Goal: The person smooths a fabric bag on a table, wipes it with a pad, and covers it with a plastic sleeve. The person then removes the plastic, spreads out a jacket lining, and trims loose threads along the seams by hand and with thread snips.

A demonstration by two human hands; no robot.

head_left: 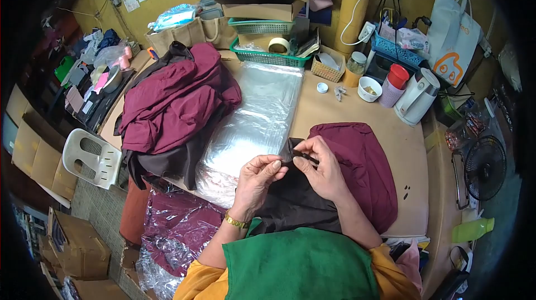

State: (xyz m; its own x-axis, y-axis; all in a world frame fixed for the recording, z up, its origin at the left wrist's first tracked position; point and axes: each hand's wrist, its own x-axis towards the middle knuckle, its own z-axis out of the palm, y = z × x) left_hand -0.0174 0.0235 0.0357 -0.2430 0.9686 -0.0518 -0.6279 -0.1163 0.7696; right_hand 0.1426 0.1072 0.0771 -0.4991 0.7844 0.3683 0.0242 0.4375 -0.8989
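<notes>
Both hands meet over the table's front part, working at a narrow dark edge of a maroon-and-black garment. My left hand (261, 169) pinches the black fabric (286, 155) between thumb and fingers. Close beside it, my right hand (321, 167) grips the same fabric, fingers curled around it. The black part (293, 199) of the garment hangs down toward my green apron (301, 266), and its maroon part (357, 160) lies on the table to the right. Exactly what detail sits between the fingertips is hidden.
A stack of clear plastic bags (251, 110) lies ahead, beside a heap of maroon and black garments (173, 99). At the right stand a kettle (417, 96), a cup (392, 85) and a bowl (369, 89). Plastic-wrapped maroon garments (178, 222) are below left.
</notes>
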